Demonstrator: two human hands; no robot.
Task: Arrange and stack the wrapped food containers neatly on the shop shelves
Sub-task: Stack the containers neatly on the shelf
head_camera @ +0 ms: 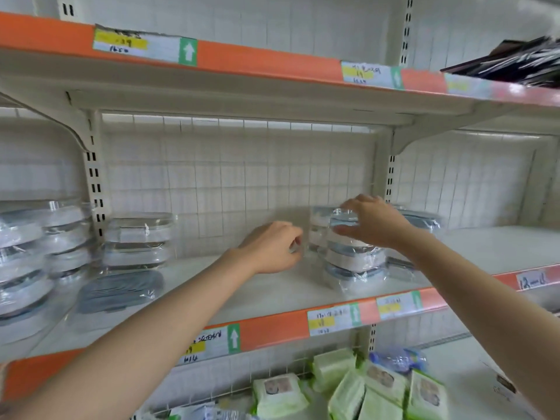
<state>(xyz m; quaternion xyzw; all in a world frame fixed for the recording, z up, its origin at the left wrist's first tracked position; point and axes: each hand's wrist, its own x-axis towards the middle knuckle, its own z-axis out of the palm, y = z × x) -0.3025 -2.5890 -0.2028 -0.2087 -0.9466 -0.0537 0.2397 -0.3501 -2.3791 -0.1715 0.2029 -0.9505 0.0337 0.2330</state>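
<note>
1. The wrapped container stack (353, 253) sits mid-shelf (272, 295), right of centre.
2. The right hand (371, 221) rests open-fingered over its top; the left hand (274, 245), fingers curled, pinches wrap at its side.
3. Steady both sides, square edges, avoid toppling.

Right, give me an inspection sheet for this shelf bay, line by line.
Surface: middle shelf, cream, orange price strip along the front.
Job's things: wrapped container stack centre-right; second stack left; round stacks far left; grey lid pack lying flat.
Clutter: green wipe packs on the shelf below; dark packets above.
Grips: left hand fingers curled beside the stack; right hand fingers spread on its top.
Cables: nothing seen.
Surroundings: wire-grid back panel.
</note>
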